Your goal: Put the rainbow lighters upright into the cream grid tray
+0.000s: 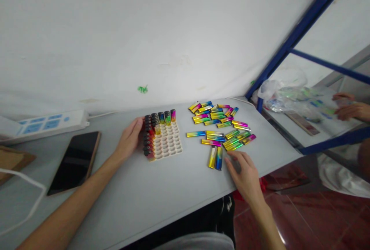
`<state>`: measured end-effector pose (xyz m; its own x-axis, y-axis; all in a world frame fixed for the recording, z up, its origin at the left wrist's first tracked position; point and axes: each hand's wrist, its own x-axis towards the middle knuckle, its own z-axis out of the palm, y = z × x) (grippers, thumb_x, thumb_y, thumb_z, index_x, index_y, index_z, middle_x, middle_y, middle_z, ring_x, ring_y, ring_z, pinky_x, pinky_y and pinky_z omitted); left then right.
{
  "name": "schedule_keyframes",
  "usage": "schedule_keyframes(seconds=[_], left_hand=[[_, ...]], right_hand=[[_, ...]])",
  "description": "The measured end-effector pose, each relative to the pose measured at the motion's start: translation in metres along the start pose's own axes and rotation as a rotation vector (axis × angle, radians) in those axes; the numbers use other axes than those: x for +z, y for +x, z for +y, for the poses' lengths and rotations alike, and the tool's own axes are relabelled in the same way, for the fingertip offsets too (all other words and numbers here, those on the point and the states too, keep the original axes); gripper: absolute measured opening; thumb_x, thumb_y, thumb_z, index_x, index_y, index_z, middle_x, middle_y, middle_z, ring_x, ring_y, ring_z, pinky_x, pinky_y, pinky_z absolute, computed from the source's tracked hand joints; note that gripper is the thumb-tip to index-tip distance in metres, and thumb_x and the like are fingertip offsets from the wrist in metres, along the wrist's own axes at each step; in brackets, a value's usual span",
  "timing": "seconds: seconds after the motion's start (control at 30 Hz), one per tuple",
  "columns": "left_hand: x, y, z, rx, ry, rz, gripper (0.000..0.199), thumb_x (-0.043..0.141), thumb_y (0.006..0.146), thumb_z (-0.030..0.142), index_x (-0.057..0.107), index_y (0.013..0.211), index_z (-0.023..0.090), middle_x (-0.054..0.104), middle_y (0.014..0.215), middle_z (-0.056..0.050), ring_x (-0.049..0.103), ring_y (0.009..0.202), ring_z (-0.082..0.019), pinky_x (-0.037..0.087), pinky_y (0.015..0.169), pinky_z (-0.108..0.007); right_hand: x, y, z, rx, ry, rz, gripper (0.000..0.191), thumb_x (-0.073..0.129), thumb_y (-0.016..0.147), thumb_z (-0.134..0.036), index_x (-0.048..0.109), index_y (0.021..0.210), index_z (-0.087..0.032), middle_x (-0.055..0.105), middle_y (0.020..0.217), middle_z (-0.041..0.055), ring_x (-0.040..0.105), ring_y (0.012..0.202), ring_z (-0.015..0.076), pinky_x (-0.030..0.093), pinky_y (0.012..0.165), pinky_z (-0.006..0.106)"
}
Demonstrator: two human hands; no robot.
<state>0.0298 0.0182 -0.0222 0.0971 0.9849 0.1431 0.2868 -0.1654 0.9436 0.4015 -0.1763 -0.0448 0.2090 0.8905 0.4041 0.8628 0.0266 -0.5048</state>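
A white tray [167, 145] with rows of round slots lies on the grey table. Lighters [148, 136] with black tops stand along its left side and back row. My left hand [131, 138] is at the tray's left edge, its fingertips partly hidden behind the lighters. To the right, several shiny multicoloured sleeves [215, 116] lie scattered in a loose pile. Two more sleeves [219, 158] lie side by side nearer the front. My right hand [244, 171] rests just right of these two, thumb and fingers apart, with nothing visible between them.
A black phone [74, 161] and a white power strip [52, 125] are on the left. White cable [31, 182] curves at the left edge. A blue metal frame [277, 63] stands at the right; beyond it are plastic bags [289, 94] and another person's hands [351, 107].
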Motion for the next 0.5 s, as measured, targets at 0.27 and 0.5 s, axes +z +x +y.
schedule_keyframes(seconds=[0.27, 0.5], left_hand=[[0.000, 0.001, -0.006, 0.022, 0.002, -0.010, 0.064, 0.044, 0.099, 0.069, 0.067, 0.134, 0.020, 0.071, 0.134, -0.009, 0.064, 0.124, -0.030, 0.045, 0.116, -0.044], [0.001, 0.000, -0.003, 0.027, 0.013, -0.004, 0.067, 0.043, 0.099, 0.070, 0.066, 0.135, 0.018, 0.072, 0.132, -0.010, 0.062, 0.128, -0.031, 0.046, 0.116, -0.045]], right_hand=[[-0.005, 0.053, -0.005, -0.099, -0.007, 0.072, 0.026, 0.056, 0.103, -0.039, 0.074, 0.112, -0.021, 0.071, 0.107, 0.0121, 0.068, 0.099, 0.0270, 0.057, 0.089, 0.043], [-0.001, 0.118, 0.020, -0.292, -0.118, -0.191, 0.031, 0.057, 0.102, -0.043, 0.076, 0.109, -0.020, 0.073, 0.108, 0.0144, 0.067, 0.104, 0.0309, 0.054, 0.096, 0.049]])
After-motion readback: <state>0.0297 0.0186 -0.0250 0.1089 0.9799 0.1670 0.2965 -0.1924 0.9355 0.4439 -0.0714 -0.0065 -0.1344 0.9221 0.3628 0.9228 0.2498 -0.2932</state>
